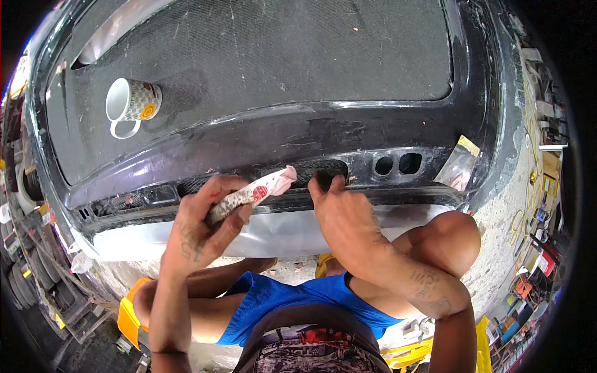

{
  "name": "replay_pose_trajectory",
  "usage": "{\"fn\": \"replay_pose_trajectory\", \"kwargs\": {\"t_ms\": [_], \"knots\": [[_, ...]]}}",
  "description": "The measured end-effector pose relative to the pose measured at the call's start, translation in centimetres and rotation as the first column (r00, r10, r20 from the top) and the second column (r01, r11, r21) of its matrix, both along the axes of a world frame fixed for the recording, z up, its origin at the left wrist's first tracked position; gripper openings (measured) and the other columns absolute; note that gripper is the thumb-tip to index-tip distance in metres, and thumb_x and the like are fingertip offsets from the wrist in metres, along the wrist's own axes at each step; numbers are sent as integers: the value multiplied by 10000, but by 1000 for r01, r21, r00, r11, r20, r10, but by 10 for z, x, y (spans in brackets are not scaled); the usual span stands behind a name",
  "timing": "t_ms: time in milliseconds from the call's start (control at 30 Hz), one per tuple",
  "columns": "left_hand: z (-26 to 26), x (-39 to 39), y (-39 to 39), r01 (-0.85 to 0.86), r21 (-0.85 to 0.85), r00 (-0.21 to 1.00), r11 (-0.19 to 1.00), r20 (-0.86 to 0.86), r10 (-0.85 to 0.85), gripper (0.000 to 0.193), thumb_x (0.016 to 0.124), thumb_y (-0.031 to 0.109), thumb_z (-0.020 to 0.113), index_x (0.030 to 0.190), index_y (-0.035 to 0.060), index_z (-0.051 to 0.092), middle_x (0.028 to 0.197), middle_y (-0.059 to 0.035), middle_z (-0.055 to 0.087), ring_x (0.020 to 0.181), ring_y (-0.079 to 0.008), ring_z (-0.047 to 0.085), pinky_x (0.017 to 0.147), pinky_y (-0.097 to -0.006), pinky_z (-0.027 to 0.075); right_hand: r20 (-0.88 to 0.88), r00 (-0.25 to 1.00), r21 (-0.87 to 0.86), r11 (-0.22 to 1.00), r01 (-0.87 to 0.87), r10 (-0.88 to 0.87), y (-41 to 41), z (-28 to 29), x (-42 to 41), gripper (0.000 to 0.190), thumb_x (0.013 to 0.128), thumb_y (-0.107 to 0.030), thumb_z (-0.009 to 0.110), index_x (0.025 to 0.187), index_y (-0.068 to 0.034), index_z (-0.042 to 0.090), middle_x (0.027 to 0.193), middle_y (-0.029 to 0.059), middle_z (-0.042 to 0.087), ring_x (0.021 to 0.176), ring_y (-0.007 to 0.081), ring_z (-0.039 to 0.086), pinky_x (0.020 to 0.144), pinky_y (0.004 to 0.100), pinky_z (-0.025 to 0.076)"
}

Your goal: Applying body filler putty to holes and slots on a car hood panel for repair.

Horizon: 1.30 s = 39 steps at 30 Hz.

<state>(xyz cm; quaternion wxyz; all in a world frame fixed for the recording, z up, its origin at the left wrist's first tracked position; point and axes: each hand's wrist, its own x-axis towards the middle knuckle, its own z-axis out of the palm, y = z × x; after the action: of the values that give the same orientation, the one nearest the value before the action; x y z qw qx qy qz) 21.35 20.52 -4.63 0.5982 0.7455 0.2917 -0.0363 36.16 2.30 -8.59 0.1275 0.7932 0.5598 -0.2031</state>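
Observation:
My left hand (200, 231) grips a stained, pale tube or wrapped packet (260, 189) with a round red mark and a pink end. It is held over a large black vehicle panel (317, 128). My right hand (347, 212) has its fingers at the right end of a mesh-lined slot (303, 171) in the panel's near edge. The fingertips are partly hidden in the dark opening, so whether they hold anything cannot be seen. Right of that slot are two dark holes (384, 165). A clear plastic packet (459, 163) with something pink inside lies farther right on the panel.
A patterned white mug (135, 102) stands on the panel's dark textured surface (280, 56) at the left. Stacked tyres (39, 270) line the far left. Tools and boxes clutter the floor (527, 298) at the right. Yellow plastic (413, 356) shows beside my seat.

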Motion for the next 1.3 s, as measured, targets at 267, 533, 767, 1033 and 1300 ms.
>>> {"fn": "replay_pose_trajectory", "kwargs": {"t_ms": [267, 533, 767, 1033, 1300], "knots": [[15, -1, 24, -33, -62, 999, 998, -3, 32, 297, 885, -61, 590, 1180, -26, 602, 834, -44, 680, 753, -84, 589, 688, -227, 456, -32, 998, 61, 997, -54, 56, 2, -3, 4, 484, 855, -75, 629, 1337, -45, 601, 863, 161, 669, 644, 202, 709, 519, 282, 551], [-3, 8, 18, 220, 201, 970, 954, 56, -236, 271, 917, 2, 682, 1179, 14, 612, 799, -105, 697, 659, -133, 631, 614, -283, 491, -8, 996, -93, 992, -87, 87, 7, 2, -1, 507, 869, -57, 607, 1376, -43, 593, 884, 169, 669, 646, 181, 682, 528, 292, 543], [-14, 45, 1, 329, 348, 916, 878, 109, -386, 317, 883, -10, 686, 1189, 38, 613, 872, -170, 692, 711, -387, 670, 614, -416, 532, 412, 595, -259, 715, -650, 690, -1, 88, 37, 612, 836, -50, 594, 1425, 76, 481, 1067, 213, 649, 904, 230, 665, 705, 312, 542], [-23, 62, -7, 479, 620, 824, 621, -74, -562, 332, 898, 85, 704, 1217, 64, 615, 915, -145, 687, 751, -358, 688, 607, -436, 544, 437, 533, -312, 678, -665, 724, -2, 96, 42, 621, 844, -67, 606, 1434, 66, 463, 1096, 223, 647, 944, 240, 670, 729, 320, 551], [-33, 71, -21, 520, 720, 764, 459, -152, -627, 226, 869, 123, 673, 1039, 36, 552, 901, -126, 602, 713, -314, 697, 585, -392, 588, 415, 537, -333, 672, -661, 734, -9, 88, 40, 632, 852, -83, 619, 1444, 56, 446, 1126, 233, 645, 984, 251, 674, 754, 328, 561]]}}
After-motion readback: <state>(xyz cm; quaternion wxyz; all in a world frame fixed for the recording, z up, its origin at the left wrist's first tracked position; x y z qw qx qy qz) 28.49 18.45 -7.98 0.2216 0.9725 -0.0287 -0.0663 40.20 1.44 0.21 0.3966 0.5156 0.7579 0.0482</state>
